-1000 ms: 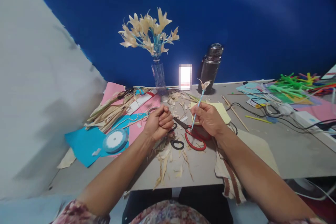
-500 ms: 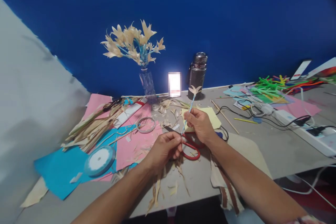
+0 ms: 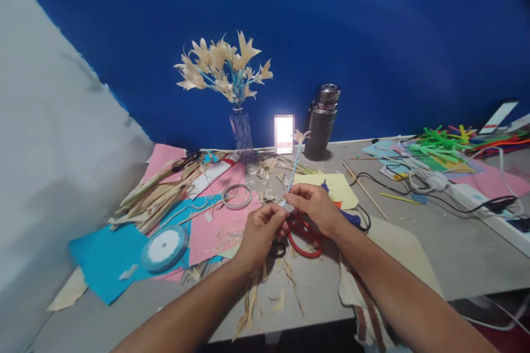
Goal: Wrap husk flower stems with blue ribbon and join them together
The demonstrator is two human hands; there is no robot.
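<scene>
A pale, petalled handmade flower [image 3: 301,137] stands up on a thin light-blue wrapped stem [image 3: 295,168]. My right hand [image 3: 318,208] is closed in a pinch on the lower part of that stem. Close beside it, fingertips nearly touching, my left hand [image 3: 261,229] pinches the stem's bottom end; a small whitish bit shows between the hands, too small to name. Red-handled scissors [image 3: 312,251] lie on the table just under my hands, their blades mostly hidden.
Pale flowers [image 3: 221,66] fill a clear bottle [image 3: 241,132] by a dark flask [image 3: 322,127]. To the left are a ribbon spool [image 3: 164,248], a tape ring [image 3: 237,197] and dried husks [image 3: 153,193]. A blue-handled tool [image 3: 350,218], cables and a power strip [image 3: 488,209] lie right.
My right hand has slid down the stem until it meets my left hand. The flower now stands a little higher above my fingers. The whole view has shifted slightly.
</scene>
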